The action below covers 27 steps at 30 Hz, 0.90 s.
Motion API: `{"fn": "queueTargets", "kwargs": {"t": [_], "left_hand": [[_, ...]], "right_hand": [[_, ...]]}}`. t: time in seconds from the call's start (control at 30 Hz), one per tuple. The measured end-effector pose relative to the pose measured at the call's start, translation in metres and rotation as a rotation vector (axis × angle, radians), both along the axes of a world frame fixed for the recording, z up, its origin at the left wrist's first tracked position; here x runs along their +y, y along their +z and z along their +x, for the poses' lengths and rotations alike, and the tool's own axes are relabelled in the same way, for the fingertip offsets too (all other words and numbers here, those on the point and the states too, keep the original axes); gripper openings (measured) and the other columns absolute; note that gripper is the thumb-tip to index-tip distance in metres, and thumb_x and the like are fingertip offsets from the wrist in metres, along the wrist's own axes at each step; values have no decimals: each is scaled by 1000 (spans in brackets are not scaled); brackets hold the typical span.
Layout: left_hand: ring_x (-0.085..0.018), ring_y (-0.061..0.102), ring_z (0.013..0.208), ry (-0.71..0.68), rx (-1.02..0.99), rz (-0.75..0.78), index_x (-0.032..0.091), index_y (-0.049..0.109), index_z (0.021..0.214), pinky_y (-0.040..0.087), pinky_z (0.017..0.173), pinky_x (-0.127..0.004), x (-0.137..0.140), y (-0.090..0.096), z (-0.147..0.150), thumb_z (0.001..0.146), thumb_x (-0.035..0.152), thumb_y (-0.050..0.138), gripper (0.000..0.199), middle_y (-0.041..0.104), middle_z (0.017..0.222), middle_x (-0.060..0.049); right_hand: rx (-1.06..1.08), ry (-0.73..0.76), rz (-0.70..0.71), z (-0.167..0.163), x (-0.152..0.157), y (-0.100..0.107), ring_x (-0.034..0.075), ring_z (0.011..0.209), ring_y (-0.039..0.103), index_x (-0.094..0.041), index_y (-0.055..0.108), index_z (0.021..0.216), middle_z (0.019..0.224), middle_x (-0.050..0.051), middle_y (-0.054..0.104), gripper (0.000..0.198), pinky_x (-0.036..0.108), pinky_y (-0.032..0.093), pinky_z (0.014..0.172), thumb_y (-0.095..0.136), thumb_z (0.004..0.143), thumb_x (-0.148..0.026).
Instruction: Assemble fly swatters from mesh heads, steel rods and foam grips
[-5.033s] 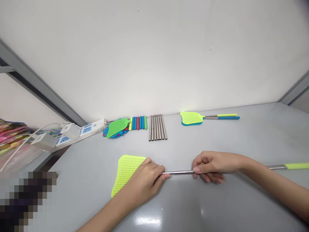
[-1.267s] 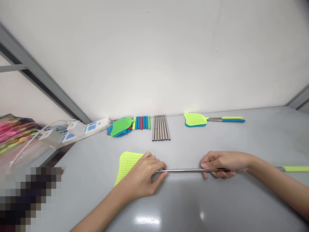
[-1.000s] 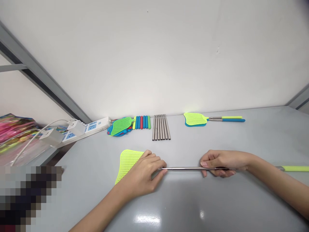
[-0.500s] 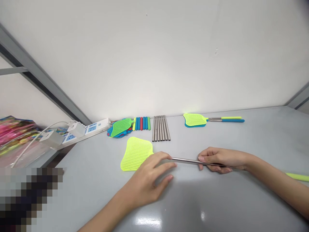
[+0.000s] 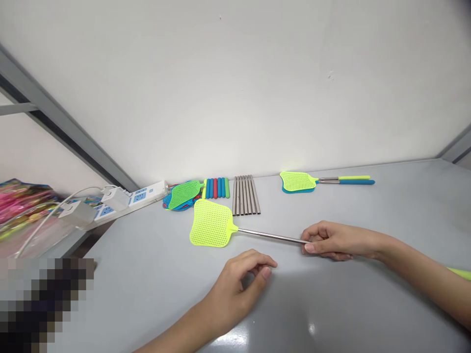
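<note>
A yellow fly swatter (image 5: 212, 224) lies across the middle, its mesh head to the left and its thin metal rod running right. My right hand (image 5: 327, 240) pinches that rod between thumb and fingers. Beyond my wrist, part of the swatter's yellow grip shows at the right edge; the forearm hides the stretch between. Nearer to me, my left hand (image 5: 243, 284) hovers below the rod, apart from it. Its fingers are loosely bent, with a gap to the thumb and nothing held.
Against the wall lie mesh swatter heads (image 5: 184, 194), coloured grips (image 5: 215, 188), several metal rods (image 5: 246, 195) and two whole swatters (image 5: 300, 181), yellow over blue. A power strip (image 5: 138, 198) with white chargers (image 5: 77, 214) runs along the left, beside plastic-wrapped goods (image 5: 20, 206).
My left hand has come off the swatter's neck and drawn back toward me. The swatter head has shifted slightly up and right, while my right hand stays on the rod.
</note>
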<state>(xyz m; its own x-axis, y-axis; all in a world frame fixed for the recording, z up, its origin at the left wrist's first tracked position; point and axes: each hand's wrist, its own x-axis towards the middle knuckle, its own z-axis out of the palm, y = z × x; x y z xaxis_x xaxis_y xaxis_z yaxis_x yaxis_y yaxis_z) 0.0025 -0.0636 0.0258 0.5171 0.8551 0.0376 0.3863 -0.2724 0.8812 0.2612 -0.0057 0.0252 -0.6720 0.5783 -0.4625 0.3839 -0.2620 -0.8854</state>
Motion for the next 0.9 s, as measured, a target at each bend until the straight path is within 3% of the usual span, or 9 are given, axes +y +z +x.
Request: {"fn": "queueTargets", "kwargs": {"t": [0.23,0.47,0.6,0.73,0.9], "left_hand": [[-14,51,69,86,-227,-323,19,46,108,43,66,-30,4,-10,2,83,37,42,31,51,81,-5],[-17,53,75,348,-599,-383,25,30,119,42,67,-33,11,-11,3,85,42,35,39,53,90,-6],[-14,51,60,513,-781,-363,19,45,107,41,59,-29,15,-6,1,84,47,32,38,52,77,-3],[-10,44,56,670,-780,-304,16,54,82,39,56,-23,16,-8,-2,80,42,45,28,48,68,0],[-10,46,57,676,-738,-322,16,54,79,40,57,-24,19,-12,-5,80,38,46,23,49,66,0]], "right_hand": [[1,-34,60,0,-1,6,2,35,24,-13,58,81,45,-9,33,30,18,16,35,53,78,-43],[11,32,31,0,-6,12,4,40,34,-10,62,78,48,-4,42,34,18,23,38,49,81,-41],[10,73,37,-1,-8,12,5,41,35,-10,63,77,47,-4,42,33,18,24,38,50,80,-41],[-27,62,66,-5,-10,11,4,41,35,-11,64,79,52,-3,44,35,18,25,39,52,77,-44],[-142,-62,191,-9,-11,9,5,45,42,-12,59,74,64,0,50,35,18,30,41,57,72,-47]]}}
